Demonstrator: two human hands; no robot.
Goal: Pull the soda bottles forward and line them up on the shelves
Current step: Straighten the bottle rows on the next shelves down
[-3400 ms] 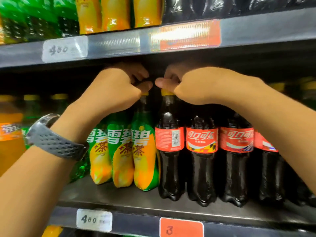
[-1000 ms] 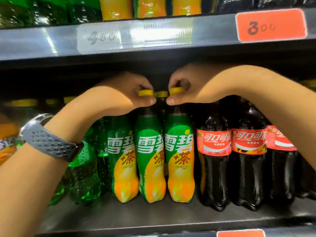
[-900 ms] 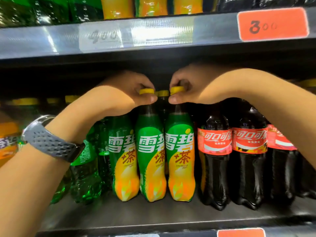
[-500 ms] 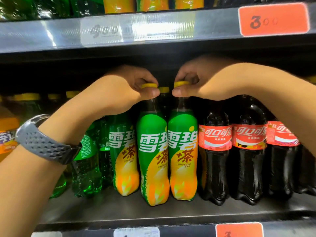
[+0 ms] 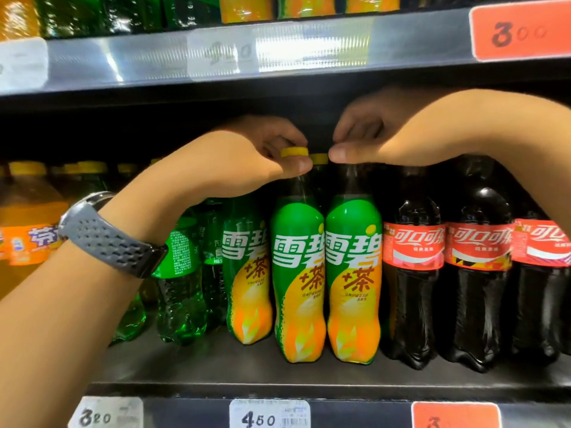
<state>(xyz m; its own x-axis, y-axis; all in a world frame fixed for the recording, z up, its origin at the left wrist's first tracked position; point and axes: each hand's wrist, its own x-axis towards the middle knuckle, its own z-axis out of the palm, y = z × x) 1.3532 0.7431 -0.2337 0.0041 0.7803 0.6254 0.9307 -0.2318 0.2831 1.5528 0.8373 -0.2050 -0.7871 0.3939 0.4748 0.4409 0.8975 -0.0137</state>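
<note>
Mid-frame, the left hand (image 5: 247, 159) pinches the yellow cap (image 5: 294, 152) of one green-and-orange bottle (image 5: 298, 273) and the right hand (image 5: 374, 140) pinches the neighbouring bottle (image 5: 353, 273) by its top, apparently to drag both level at the shelf (image 5: 216, 366) front.

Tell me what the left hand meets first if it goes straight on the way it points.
The left hand likely meets the yellow cap of the bottle behind, showing between the thumbs; the right hand lies beyond. Depth is unclear.

Two green-and-orange soda bottles (image 5: 298, 288) stand upright, touching, beside dark cola bottles (image 5: 412, 298).
</note>
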